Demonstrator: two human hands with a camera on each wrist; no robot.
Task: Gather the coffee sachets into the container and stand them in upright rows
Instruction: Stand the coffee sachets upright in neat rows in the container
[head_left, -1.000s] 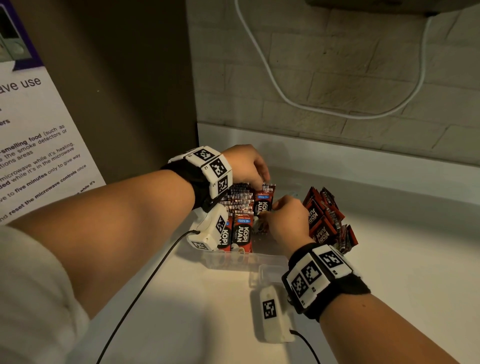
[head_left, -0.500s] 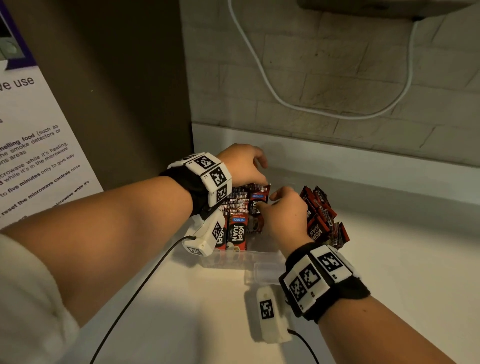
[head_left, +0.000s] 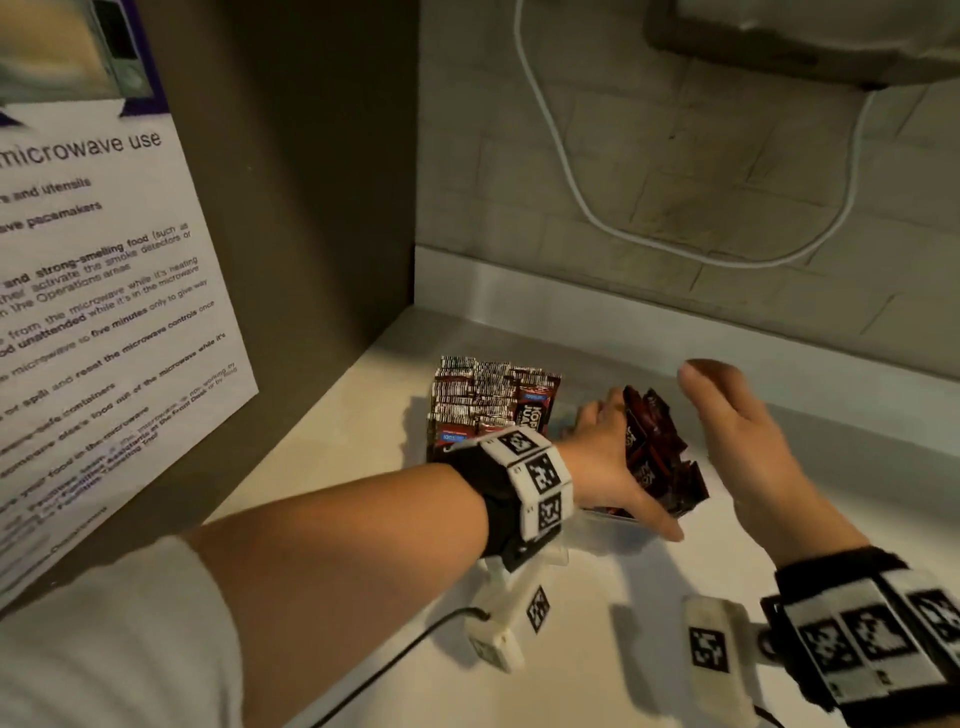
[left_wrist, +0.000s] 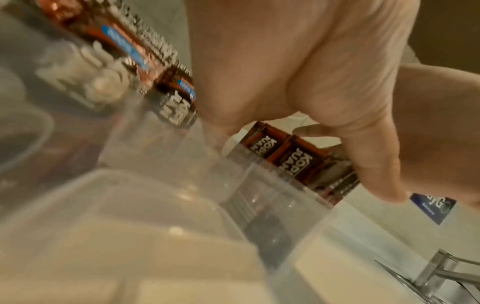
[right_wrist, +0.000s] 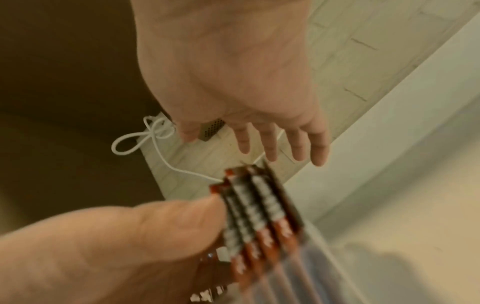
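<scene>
Coffee sachets (head_left: 485, 397) stand in upright rows at the far-left end of the clear container (head_left: 605, 519); our left hand (head_left: 608, 467) grips a loose bundle (head_left: 657, 452) at its other end, likely to straighten it, while our right hand (head_left: 737, 431) hovers beside, fingers spread, holding nothing.

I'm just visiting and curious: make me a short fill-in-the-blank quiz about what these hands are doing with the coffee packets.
1. The loose bunch of sachets is held by the person's ____ hand.
2. The right hand has its fingers straight and holds ____.
3. The upright rows of sachets stand in a clear plastic ____.

Missing words: left; nothing; container
</scene>
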